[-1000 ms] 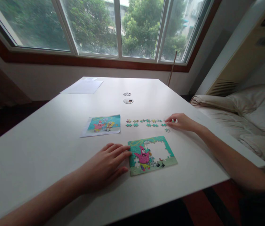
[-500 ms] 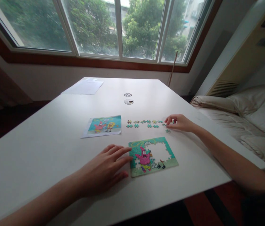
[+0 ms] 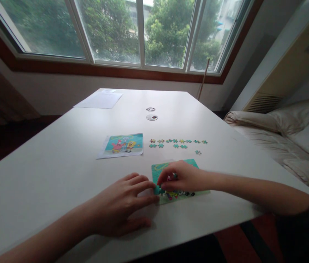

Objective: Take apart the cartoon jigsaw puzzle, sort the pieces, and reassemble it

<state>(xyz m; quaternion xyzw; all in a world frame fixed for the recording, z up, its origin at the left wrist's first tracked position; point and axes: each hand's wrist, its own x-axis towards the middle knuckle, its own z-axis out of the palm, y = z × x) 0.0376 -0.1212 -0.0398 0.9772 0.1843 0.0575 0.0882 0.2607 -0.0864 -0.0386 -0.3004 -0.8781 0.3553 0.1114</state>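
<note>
A partly filled jigsaw puzzle (image 3: 192,163) with a green and teal cartoon picture lies near the table's front edge. My right hand (image 3: 183,176) reaches over it and pinches a small teal puzzle piece (image 3: 159,189) at the puzzle's left side. My left hand (image 3: 128,201) rests palm down, fingers spread, with its fingertips touching the puzzle's left edge. Much of the puzzle's middle is hidden under my right hand. Beyond it, loose puzzle pieces (image 3: 181,141) lie in two rows, and a single piece (image 3: 198,152) sits apart, closer to the puzzle.
Left of the loose pieces lies a printed reference picture (image 3: 124,145) of the cartoon. Two round discs (image 3: 151,117) are farther back on the white table (image 3: 47,175). White paper sheets (image 3: 99,100) lie at the far left corner. A beige sofa (image 3: 280,131) stands at the right.
My right hand has moved from the loose-piece rows, left and nearer, to the puzzle's left side with a piece. My left fingers have shifted slightly at the puzzle's edge.
</note>
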